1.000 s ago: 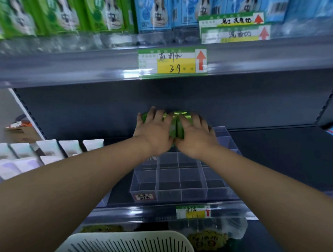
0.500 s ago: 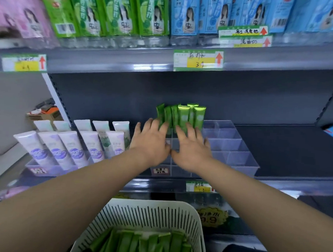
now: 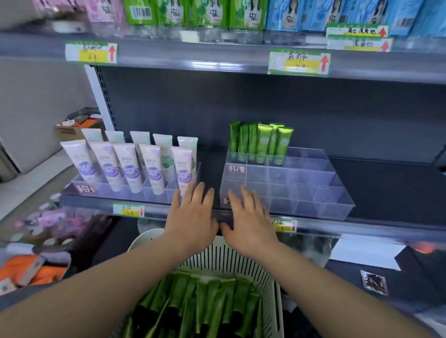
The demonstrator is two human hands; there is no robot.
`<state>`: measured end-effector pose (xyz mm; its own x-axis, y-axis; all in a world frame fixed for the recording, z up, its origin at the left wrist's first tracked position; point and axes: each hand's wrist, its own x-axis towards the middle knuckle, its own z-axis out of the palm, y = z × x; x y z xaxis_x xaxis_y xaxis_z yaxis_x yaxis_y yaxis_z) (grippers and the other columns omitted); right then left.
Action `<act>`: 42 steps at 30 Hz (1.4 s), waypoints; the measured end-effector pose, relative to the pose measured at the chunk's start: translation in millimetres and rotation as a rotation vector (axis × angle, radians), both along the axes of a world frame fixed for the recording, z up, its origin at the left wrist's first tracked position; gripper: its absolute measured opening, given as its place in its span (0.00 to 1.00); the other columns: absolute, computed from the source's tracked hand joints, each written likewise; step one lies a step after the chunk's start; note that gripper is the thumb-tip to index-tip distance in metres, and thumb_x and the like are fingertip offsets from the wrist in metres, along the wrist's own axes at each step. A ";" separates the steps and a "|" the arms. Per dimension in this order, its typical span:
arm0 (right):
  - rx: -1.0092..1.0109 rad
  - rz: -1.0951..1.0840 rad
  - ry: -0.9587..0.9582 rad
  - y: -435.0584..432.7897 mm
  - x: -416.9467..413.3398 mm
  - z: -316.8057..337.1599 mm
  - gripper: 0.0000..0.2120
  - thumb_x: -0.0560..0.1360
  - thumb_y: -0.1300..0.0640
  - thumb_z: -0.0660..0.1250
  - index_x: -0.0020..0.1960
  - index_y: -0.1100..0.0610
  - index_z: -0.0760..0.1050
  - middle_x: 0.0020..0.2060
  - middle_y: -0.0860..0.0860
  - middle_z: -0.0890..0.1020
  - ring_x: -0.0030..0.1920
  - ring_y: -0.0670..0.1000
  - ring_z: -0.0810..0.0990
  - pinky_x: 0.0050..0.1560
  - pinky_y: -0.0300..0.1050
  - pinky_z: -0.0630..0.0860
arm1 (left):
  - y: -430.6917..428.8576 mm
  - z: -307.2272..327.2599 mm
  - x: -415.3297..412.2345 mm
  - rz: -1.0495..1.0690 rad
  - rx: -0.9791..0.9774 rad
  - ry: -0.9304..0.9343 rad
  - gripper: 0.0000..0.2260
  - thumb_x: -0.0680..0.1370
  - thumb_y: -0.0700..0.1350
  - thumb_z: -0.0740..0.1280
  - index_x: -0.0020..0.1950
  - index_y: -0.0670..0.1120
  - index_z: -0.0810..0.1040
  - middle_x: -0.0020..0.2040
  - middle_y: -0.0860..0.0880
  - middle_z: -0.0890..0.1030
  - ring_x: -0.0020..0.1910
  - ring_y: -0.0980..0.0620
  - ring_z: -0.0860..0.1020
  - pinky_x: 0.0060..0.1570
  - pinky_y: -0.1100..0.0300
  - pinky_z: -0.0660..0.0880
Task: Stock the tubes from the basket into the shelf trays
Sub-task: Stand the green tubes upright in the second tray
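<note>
Green tubes fill only the clear tray's far-left cells, so both empty, spread hands, left and right, must next gather more from the near basket.

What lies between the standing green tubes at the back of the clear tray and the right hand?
Only empty tray compartments, in the head view: the green tubes fill the back row, and the right hand is at the tray's front edge.

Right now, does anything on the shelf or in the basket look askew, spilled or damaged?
Nothing stands out. The green tubes stand upright in the clear tray's back row, the white tubes stand in theirs, and the rest lie in the basket.
</note>
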<state>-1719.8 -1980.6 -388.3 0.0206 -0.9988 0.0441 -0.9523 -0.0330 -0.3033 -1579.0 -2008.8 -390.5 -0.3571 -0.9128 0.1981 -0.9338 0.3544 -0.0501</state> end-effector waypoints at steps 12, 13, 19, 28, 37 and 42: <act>0.188 0.047 -0.085 42.2 20.1 -72.2 0.38 0.74 0.50 0.65 0.76 0.51 0.47 0.76 0.51 0.45 0.76 0.55 0.44 0.74 0.54 0.50 | 39.9 -70.2 26.5 -0.004 0.203 0.042 0.31 0.77 0.55 0.57 0.76 0.45 0.51 0.76 0.44 0.54 0.76 0.45 0.48 0.74 0.46 0.49; 0.210 0.045 -0.088 43.9 20.9 -78.8 0.38 0.74 0.50 0.65 0.76 0.51 0.48 0.76 0.51 0.46 0.76 0.55 0.46 0.74 0.54 0.51 | 41.2 -76.6 28.5 -0.004 0.217 0.048 0.30 0.77 0.55 0.57 0.75 0.44 0.52 0.76 0.44 0.55 0.76 0.45 0.49 0.74 0.46 0.50; 0.351 0.015 -0.081 49.5 23.6 -117.5 0.34 0.72 0.51 0.67 0.73 0.55 0.56 0.72 0.53 0.59 0.72 0.56 0.59 0.71 0.52 0.62 | 44.5 -118.1 37.2 0.008 0.319 0.085 0.29 0.77 0.53 0.59 0.74 0.43 0.57 0.73 0.44 0.61 0.74 0.45 0.57 0.73 0.50 0.56; 0.493 -0.023 -0.092 36.6 23.7 -160.1 0.28 0.72 0.49 0.64 0.70 0.54 0.64 0.65 0.57 0.67 0.64 0.57 0.67 0.65 0.50 0.68 | 33.6 -169.5 37.2 0.091 0.581 0.186 0.26 0.77 0.51 0.62 0.71 0.43 0.60 0.68 0.43 0.67 0.66 0.46 0.66 0.65 0.54 0.68; 0.635 -0.033 -0.023 9.5 26.1 -193.8 0.25 0.72 0.50 0.66 0.65 0.59 0.67 0.60 0.58 0.69 0.60 0.56 0.68 0.57 0.45 0.71 | 10.7 -206.1 41.1 0.177 0.763 0.248 0.17 0.76 0.48 0.64 0.62 0.41 0.70 0.58 0.42 0.73 0.56 0.46 0.73 0.55 0.54 0.74; 0.672 -0.041 -0.011 -3.6 30.7 -208.5 0.23 0.71 0.50 0.67 0.61 0.59 0.70 0.59 0.58 0.70 0.59 0.57 0.69 0.57 0.48 0.73 | -6.5 -216.6 41.8 0.176 0.824 0.187 0.07 0.77 0.42 0.61 0.45 0.41 0.78 0.44 0.44 0.80 0.42 0.48 0.79 0.43 0.53 0.79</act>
<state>-1689.1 -1984.1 -596.8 -0.0153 -0.8089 -0.5877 -0.9456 0.2028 -0.2545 -1537.2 -2015.3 -607.1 -0.2243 -0.8302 -0.5103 -0.9457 0.0590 0.3197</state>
